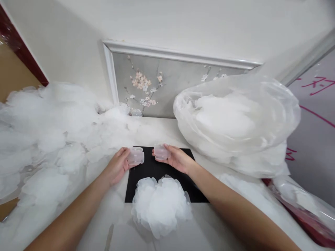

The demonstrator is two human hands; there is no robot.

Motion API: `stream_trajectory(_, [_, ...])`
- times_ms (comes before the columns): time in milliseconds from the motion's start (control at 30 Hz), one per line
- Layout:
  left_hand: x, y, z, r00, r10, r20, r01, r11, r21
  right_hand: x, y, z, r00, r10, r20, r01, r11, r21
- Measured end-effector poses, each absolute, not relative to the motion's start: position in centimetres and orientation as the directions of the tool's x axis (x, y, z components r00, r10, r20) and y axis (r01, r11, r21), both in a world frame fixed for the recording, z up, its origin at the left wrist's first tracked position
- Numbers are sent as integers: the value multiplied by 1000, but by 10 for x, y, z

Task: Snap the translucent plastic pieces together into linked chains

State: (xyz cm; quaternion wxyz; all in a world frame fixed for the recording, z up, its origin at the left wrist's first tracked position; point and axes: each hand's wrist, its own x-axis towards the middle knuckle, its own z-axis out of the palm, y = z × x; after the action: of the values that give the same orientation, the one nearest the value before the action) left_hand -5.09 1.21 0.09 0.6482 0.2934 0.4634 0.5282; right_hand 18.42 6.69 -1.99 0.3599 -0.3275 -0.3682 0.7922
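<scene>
- From the head view I watch the left hand (119, 166) with its grip clamped on a translucent plastic piece (135, 156), held by its left edge, thumb on top.
- The right hand (178, 158) has its grip closed around a second piece (161, 152), with the thumb at its upper right and fingers behind.
- I see both pieces over the far part of a black mat (146, 170), near each other, with a gap between them.
- Nearer me, a rounded pile (161, 207) of whitish, translucent pieces overlaps the mat's near edge and the pale worktop (162, 130).
- To my left, a large heap (52, 129) of similar pieces spreads across the worktop.
- To my right, a clear plastic bag (274, 139) stands open, with white contents showing inside.
- Behind the worktop I see a framed flower panel (142, 87) on the wall.
</scene>
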Motion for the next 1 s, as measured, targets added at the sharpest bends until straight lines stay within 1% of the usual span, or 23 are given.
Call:
stream_trajectory(167, [-46, 13, 0, 116, 921, -372, -417, 385, 823, 194, 61, -32, -611, 761, -220, -395, -533, -748])
stream_trajectory(300, [-51, 14, 3, 205, 897, -391, -433, 442, 786, 193, 59, -30, -661, 722, -202, -389, -561, -731])
stream_trajectory(533, [-51, 15, 4, 226, 896, -382, -452, 444, 774, 193, 57, -25, -656, 713, -248, -357, -582, -730])
stream_trajectory(733, [-50, 15, 5, 274, 873, -403, -457, 487, 745, 194, 59, -29, -657, 711, -249, -358, -585, -728])
stream_trajectory(1000, [-50, 12, 7, 315, 861, -398, -432, 504, 748, 195, 58, -32, -647, 723, -243, -355, -567, -743])
